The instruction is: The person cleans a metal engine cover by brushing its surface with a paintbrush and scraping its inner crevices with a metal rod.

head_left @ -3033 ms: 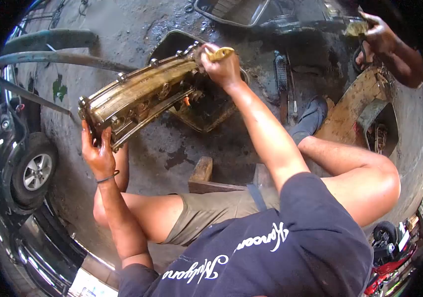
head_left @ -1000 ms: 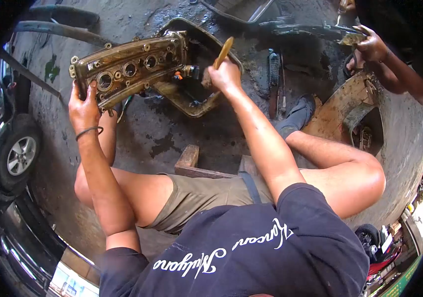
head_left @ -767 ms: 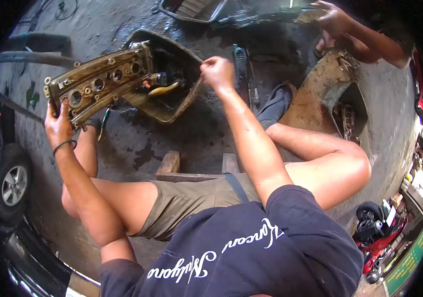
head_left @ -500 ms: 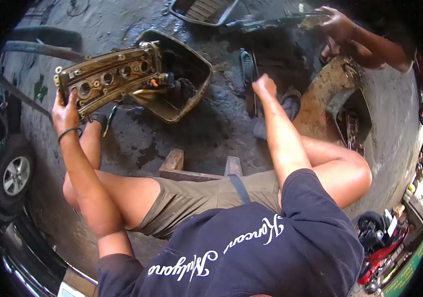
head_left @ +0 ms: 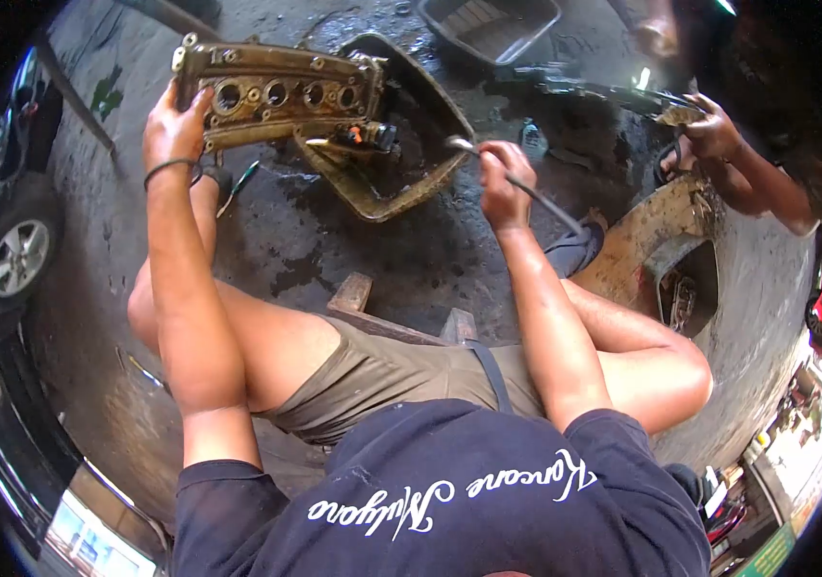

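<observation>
Right hand newly around rod

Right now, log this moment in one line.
left hand: holds metal cover by one end | right hand: grips metal bar, clear of cover | tub: partly hidden behind cover

- A dark vehicle with a silver-spoked wheel stands well to the left of the left hand.
- A green patch marks the grey floor just left of that hand.
- A slim green-handled tool lies near it, on the body side.
- A wooden stool sits between both hands, closer to the body.
- An oblong tray rests beyond the right hand.
- A stained tan sheet and an angular bin lie to that hand's right.
</observation>
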